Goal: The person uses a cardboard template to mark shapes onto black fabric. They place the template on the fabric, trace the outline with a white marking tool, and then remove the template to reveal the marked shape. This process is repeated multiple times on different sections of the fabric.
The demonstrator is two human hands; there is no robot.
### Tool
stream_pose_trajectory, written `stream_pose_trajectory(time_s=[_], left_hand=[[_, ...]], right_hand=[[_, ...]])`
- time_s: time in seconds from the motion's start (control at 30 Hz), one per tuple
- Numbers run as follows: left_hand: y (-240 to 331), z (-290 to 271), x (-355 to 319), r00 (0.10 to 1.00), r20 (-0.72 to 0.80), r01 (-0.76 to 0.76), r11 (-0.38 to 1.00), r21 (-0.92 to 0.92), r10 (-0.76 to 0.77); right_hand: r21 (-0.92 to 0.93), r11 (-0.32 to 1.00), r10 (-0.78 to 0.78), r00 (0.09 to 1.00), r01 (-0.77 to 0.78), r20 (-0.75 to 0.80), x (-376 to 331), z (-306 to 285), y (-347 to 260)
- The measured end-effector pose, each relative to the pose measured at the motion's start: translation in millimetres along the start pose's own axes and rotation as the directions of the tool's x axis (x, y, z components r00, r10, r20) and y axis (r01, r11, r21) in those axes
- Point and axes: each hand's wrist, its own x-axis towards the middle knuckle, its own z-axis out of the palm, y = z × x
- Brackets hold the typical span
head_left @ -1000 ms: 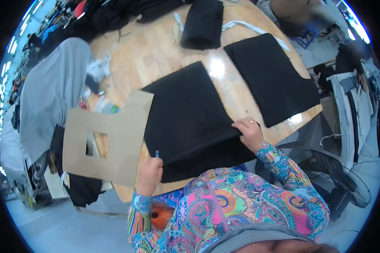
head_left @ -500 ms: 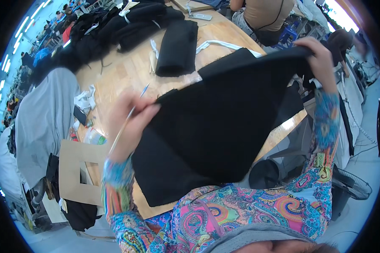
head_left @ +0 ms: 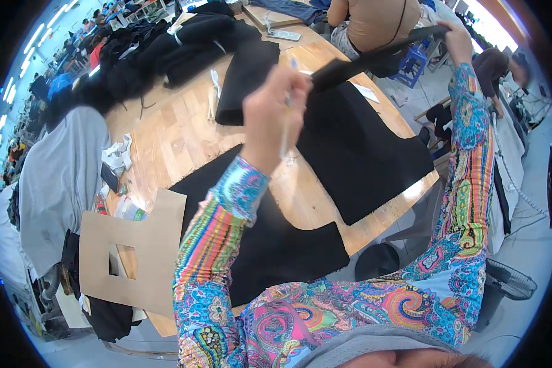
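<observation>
A piece of black fabric [head_left: 380, 58] is stretched between my two hands above the far right of the table, seen nearly edge-on. My left hand [head_left: 275, 116], somewhat blurred, is closed at its near-left end and also holds a thin pen-like stick [head_left: 285, 135]. With my right arm reaching far out, my right hand [head_left: 458, 46] grips the other end. Beneath lie two cut black panels on the wood: one at the right [head_left: 368, 159], another close to my body [head_left: 288, 248], partly hidden by my left forearm.
A rolled black fabric bundle [head_left: 242, 86] and heaped dark cloth [head_left: 184, 46] occupy the far side of the table [head_left: 156, 138]. A cardboard template [head_left: 156, 245] with a cut-out sits at the left edge. One person [head_left: 374, 21] sits at the far right, near a blue stool [head_left: 413, 64].
Both hands have carried the black piece up and away from me, the left moving right. The two panels on the table are now uncovered.
</observation>
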Motion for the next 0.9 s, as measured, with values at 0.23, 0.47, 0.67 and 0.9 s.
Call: stream_pose_trajectory(time_s=[0.23,0.47,0.67,0.9], left_hand=[[-65,67,-105,0.974,0.228,-0.037,0.994,0.105,0.012],[-75,101,-195,0.868,0.494,-0.038,0.985,0.169,-0.051],[-76,123,-233,0.806,0.592,-0.185,0.957,0.222,0.019],[-74,133,-246,0.773,0.633,-0.202,0.960,0.195,0.034]], right_hand=[[0.139,0.982,0.111,0.984,-0.130,0.136,-153,58,66],[0.075,0.977,0.166,0.931,-0.200,0.325,-303,108,114],[-0.043,0.977,0.211,0.905,-0.210,0.370,-359,103,125],[-0.129,0.954,0.300,0.878,-0.272,0.374,-390,92,138]])
